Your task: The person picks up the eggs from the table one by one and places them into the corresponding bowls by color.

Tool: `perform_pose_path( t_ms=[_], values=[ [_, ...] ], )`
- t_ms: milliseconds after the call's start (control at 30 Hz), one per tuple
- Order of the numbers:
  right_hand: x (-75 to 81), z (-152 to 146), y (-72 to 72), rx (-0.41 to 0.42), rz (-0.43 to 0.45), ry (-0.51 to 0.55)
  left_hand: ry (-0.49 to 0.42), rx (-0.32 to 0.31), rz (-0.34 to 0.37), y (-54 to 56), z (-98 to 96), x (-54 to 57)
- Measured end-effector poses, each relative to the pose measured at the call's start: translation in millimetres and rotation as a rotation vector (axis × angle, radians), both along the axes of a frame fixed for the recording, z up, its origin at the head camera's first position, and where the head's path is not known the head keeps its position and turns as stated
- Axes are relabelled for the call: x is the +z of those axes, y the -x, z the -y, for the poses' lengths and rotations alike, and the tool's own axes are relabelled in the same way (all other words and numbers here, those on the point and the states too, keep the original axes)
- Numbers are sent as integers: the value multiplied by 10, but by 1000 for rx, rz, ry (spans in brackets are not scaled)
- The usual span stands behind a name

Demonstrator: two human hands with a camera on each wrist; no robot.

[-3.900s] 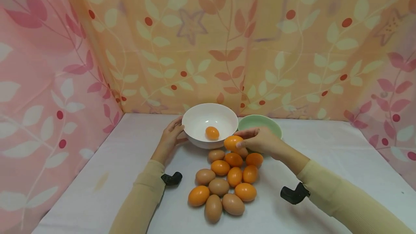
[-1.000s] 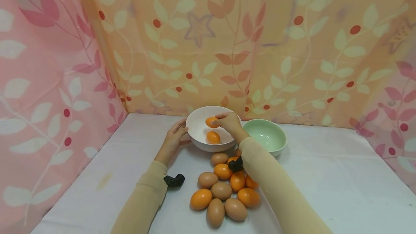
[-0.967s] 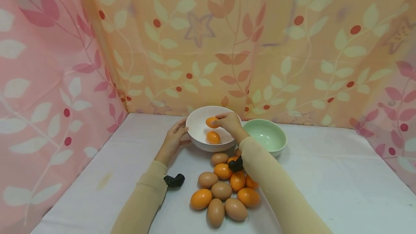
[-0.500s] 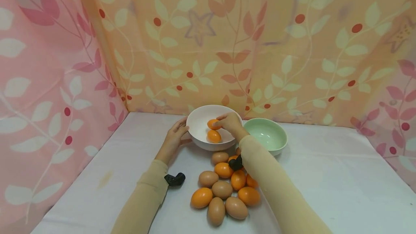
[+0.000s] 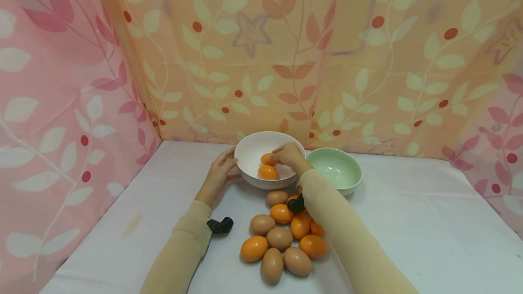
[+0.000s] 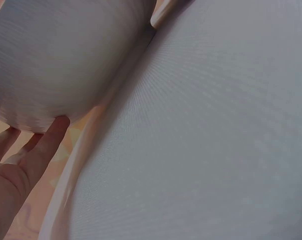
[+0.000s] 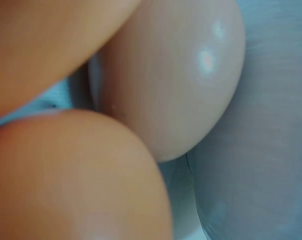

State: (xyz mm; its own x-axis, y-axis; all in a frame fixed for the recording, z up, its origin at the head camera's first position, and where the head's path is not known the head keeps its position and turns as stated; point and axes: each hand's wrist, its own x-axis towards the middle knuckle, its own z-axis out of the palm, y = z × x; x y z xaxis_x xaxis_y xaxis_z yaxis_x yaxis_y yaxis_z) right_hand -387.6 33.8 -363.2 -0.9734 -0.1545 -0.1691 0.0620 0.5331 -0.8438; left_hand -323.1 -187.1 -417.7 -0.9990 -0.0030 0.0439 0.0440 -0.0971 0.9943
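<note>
In the head view my right hand [image 5: 288, 155] reaches into a white bowl [image 5: 250, 149] and pinches an orange egg [image 5: 267, 159] low inside it. Right below that one, a second orange egg [image 5: 268, 172] lies in the bowl, seemingly touching it. My left hand [image 5: 219, 171] rests against the bowl's left outer wall. In the left wrist view, straight fingers [image 6: 43, 150] touch the white bowl [image 6: 65, 55]. The right wrist view shows a brown egg [image 7: 171, 75] and orange eggs very close up; the hand itself is out of that view.
Several brown eggs [image 5: 280, 238] and orange eggs [image 5: 254, 248] lie grouped on the white tablecloth [image 5: 408, 221] before the bowl, some hidden under the right sleeve [image 5: 347, 226]. A green bowl [image 5: 336, 167] stands right of the white one. Patterned curtains [image 5: 253, 58] enclose the back and sides.
My right hand brought the orange egg from beside the bowl to over it, then lowered it next to the other egg, which shifted slightly. The left hand stays at the bowl's side.
</note>
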Motion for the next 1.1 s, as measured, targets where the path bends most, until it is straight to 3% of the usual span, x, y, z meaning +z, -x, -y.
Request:
perform_pose_path(
  t_ms=[1100],
  values=[
    [-42, 1, 32, 35, -7, -78, 5, 8, 7, 6, -1, -7]
  ],
)
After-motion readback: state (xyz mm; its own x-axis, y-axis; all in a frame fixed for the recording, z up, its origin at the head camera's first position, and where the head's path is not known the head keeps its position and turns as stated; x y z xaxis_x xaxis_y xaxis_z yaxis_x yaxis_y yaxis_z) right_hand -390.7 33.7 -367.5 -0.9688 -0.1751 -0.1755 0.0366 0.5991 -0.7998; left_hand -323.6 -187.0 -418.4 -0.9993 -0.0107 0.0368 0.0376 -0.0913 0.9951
